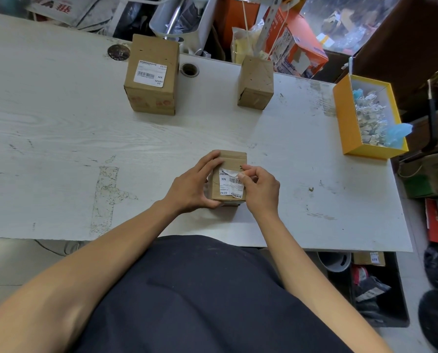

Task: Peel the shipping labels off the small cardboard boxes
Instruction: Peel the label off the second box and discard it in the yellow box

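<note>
Peeling in progress: the near box (228, 174) is gripped by the left hand (195, 184) while its label (230, 182) (partly lifted) is pinched by the right hand (260, 187). One far box (256, 82) appears bare; another (151, 75) remains labelled.

Table (60, 138): white, scuffed, fills the frame's middle.
Yellow tray (350, 128): right edge, holds crumpled scraps.
Cable hole (190, 70): upper centre.
Clutter: orange carton (296, 47) along the top.
</note>
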`<state>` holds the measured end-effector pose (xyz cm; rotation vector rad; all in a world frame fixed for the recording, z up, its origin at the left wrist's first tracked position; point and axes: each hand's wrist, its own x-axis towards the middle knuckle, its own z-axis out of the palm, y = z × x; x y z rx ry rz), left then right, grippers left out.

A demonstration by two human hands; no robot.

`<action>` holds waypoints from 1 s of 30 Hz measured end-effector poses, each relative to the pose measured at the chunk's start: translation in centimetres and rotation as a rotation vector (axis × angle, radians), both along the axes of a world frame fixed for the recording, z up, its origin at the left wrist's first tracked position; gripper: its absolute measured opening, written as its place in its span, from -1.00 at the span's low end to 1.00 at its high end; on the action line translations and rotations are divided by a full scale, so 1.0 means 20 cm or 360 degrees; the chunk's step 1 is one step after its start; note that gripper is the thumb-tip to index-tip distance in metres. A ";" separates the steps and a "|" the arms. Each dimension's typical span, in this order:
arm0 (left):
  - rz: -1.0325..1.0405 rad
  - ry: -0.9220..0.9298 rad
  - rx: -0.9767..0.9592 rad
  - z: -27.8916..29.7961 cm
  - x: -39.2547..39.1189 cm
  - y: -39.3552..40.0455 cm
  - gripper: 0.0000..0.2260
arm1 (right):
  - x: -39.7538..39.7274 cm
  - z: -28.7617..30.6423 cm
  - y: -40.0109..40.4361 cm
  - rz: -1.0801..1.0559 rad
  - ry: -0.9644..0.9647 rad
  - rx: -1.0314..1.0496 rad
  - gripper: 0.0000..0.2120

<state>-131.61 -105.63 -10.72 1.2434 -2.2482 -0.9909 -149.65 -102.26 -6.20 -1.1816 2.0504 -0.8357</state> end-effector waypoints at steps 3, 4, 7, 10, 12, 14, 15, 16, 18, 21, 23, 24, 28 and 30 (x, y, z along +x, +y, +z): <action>-0.0001 -0.0003 -0.0002 0.00 0.00 0.00 -0.08 | 0.00 0.00 0.00 -0.0004 -0.0011 0.0002 -0.85; 0.0000 -0.0003 -0.0004 0.00 0.00 0.00 -0.08 | 0.00 0.00 0.00 -0.0005 -0.0012 0.0000 -0.85; 0.0001 -0.0003 -0.0009 0.00 0.00 0.00 -0.08 | 0.00 0.01 0.00 -0.0008 -0.0024 -0.0003 -0.85; 0.0002 -0.0003 -0.0005 0.00 0.00 0.00 -0.07 | 0.00 0.00 0.00 -0.0006 -0.0029 -0.0007 -0.84; 0.0001 0.0000 -0.0005 0.00 0.00 0.00 -0.08 | 0.00 0.00 0.00 -0.0009 -0.0030 -0.0007 -0.84; 0.0001 0.0005 0.0003 0.00 0.00 0.00 -0.08 | 0.00 0.00 0.00 -0.0011 -0.0018 -0.0003 -0.81; 0.0002 0.0008 0.0007 0.00 0.00 0.00 -0.08 | 0.00 0.00 0.00 -0.0008 -0.0010 -0.0001 -0.80; 0.0003 0.0011 0.0011 0.00 0.00 0.00 -0.08 | 0.00 0.00 0.00 -0.0005 -0.0006 0.0000 -0.80; 0.0005 0.0016 0.0016 0.00 0.01 0.00 -0.08 | 0.00 0.00 0.00 0.0000 -0.0002 0.0002 -0.81; 0.0006 0.0012 0.0012 0.00 0.00 0.00 -0.07 | -0.01 0.00 -0.01 -0.0003 -0.0008 0.0009 -0.84; 0.0004 0.0007 0.0005 0.00 0.00 0.00 -0.07 | -0.01 0.00 0.00 -0.0008 -0.0014 0.0008 -0.84; 0.0007 0.0003 0.0005 0.00 0.00 0.00 -0.07 | -0.01 -0.01 0.00 -0.0009 -0.0015 0.0004 -0.84; 0.0011 -0.0006 -0.0006 0.00 0.00 0.00 -0.08 | -0.01 -0.01 0.00 -0.0033 -0.0043 0.0004 -0.84; 0.0013 -0.0004 -0.0005 0.00 0.00 0.00 -0.08 | -0.02 -0.01 0.00 -0.0037 -0.0052 0.0003 -0.85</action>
